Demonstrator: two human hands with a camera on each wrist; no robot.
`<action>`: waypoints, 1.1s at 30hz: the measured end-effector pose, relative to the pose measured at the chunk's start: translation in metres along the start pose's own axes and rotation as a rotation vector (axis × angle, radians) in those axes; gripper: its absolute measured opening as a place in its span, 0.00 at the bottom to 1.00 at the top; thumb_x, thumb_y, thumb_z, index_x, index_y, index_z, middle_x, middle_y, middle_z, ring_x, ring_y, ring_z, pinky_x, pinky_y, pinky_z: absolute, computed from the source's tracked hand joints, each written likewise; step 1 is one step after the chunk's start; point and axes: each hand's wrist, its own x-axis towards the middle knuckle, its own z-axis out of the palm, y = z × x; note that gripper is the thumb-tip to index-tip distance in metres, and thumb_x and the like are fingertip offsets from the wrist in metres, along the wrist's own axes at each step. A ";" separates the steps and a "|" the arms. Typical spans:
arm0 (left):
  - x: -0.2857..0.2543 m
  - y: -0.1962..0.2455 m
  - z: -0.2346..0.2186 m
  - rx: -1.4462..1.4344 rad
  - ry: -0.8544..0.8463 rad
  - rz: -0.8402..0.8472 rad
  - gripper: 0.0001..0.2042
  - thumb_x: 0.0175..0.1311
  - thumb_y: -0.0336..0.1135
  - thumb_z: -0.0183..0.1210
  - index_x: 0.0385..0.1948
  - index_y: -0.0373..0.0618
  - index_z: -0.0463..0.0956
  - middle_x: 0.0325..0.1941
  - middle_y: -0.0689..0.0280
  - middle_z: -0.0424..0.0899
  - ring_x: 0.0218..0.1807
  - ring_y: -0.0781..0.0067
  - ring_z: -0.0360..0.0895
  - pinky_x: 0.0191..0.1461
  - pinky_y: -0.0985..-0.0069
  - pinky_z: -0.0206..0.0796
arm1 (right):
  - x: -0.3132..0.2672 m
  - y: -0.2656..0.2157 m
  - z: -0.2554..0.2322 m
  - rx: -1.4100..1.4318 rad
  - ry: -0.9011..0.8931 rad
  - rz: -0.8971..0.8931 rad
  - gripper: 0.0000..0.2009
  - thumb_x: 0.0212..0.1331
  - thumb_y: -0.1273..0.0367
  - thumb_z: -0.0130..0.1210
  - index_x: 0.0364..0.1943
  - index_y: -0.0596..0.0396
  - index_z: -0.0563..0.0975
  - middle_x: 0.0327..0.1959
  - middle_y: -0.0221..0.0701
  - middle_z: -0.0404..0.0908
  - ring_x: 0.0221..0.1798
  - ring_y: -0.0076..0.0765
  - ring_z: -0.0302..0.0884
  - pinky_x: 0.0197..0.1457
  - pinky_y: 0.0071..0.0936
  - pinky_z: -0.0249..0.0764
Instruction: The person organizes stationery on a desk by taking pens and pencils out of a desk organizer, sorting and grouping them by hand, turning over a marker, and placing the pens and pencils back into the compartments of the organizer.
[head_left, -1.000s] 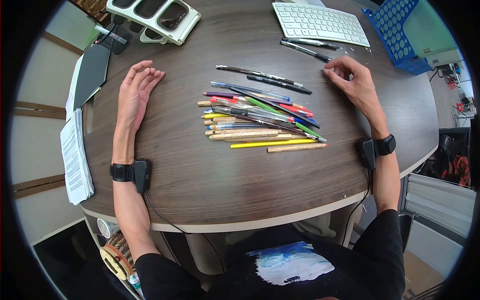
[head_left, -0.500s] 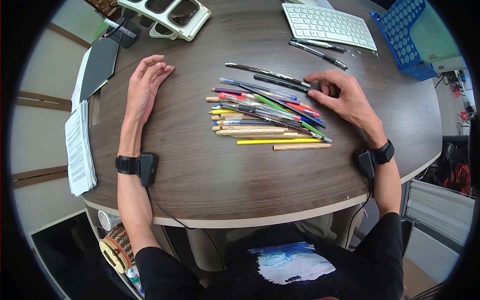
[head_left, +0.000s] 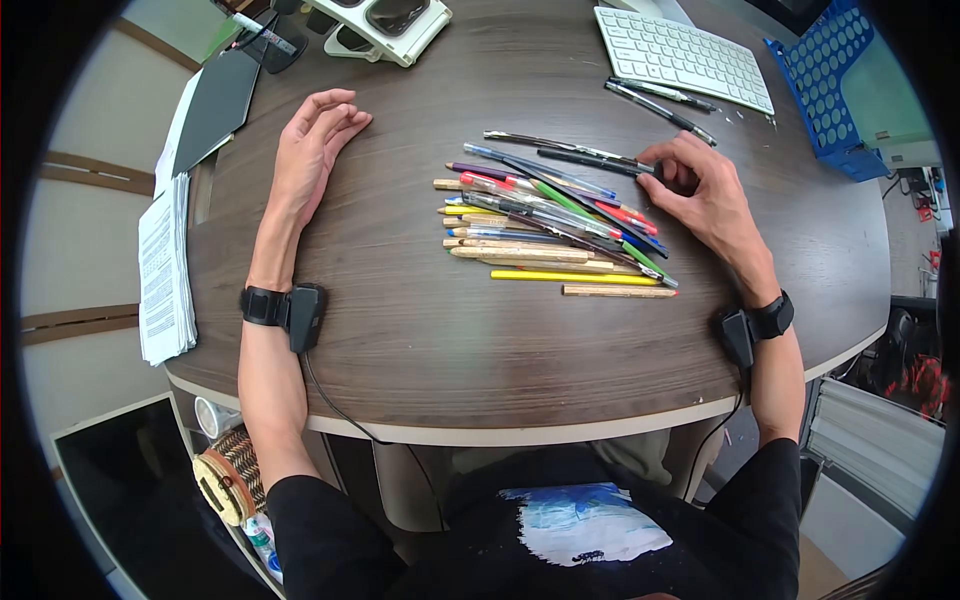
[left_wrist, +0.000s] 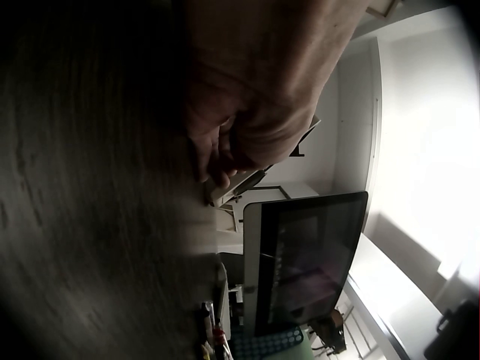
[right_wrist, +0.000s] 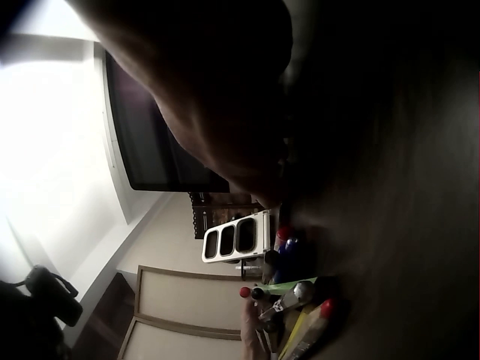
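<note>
Beside pen pile (head_left: 545,253), right hand (head_left: 708,197) pinches black pen (head_left: 590,159); keyboard (head_left: 688,58) beyond.

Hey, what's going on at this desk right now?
A person sits at the desk with a loose pile of pens and pencils before them. Their right hand has its thumb and fingers around one end of a black pen beside the pile. The left hand rests off to the left, fingers loosely bent, holding nothing. Two more pens lie near the white keyboard.
</note>
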 end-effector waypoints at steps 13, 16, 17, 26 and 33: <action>-0.002 0.002 0.001 0.009 -0.002 -0.003 0.12 0.83 0.32 0.57 0.59 0.35 0.77 0.49 0.65 0.81 0.58 0.70 0.84 0.79 0.62 0.74 | -0.001 0.011 -0.004 -0.014 -0.056 -0.184 0.10 0.63 0.70 0.72 0.47 0.53 0.89 0.33 0.25 0.79 0.34 0.24 0.73 0.37 0.27 0.72; -0.001 0.002 0.001 0.005 0.010 -0.005 0.12 0.83 0.31 0.57 0.59 0.35 0.77 0.48 0.65 0.81 0.58 0.70 0.84 0.79 0.62 0.74 | -0.003 0.006 -0.005 0.020 -0.072 -0.189 0.08 0.64 0.72 0.71 0.46 0.54 0.89 0.33 0.26 0.81 0.34 0.24 0.74 0.37 0.26 0.72; -0.001 0.002 0.001 0.004 0.007 -0.003 0.12 0.83 0.31 0.57 0.59 0.35 0.77 0.48 0.65 0.81 0.58 0.70 0.84 0.79 0.62 0.74 | -0.004 0.005 -0.005 0.050 -0.087 -0.171 0.07 0.64 0.72 0.70 0.45 0.55 0.89 0.33 0.26 0.81 0.33 0.24 0.75 0.37 0.26 0.73; 0.000 0.000 0.000 0.009 0.008 0.005 0.12 0.83 0.31 0.57 0.59 0.35 0.77 0.48 0.65 0.81 0.58 0.69 0.84 0.80 0.62 0.73 | 0.001 0.027 -0.015 0.119 0.151 -0.104 0.08 0.66 0.73 0.67 0.46 0.58 0.89 0.34 0.23 0.82 0.35 0.18 0.72 0.41 0.23 0.71; 0.001 -0.002 -0.002 0.000 -0.001 0.001 0.12 0.83 0.31 0.57 0.59 0.35 0.77 0.48 0.66 0.81 0.58 0.69 0.84 0.79 0.63 0.73 | 0.005 0.043 -0.019 -0.054 0.232 -0.023 0.08 0.66 0.70 0.70 0.47 0.53 0.90 0.35 0.23 0.84 0.36 0.21 0.72 0.41 0.24 0.72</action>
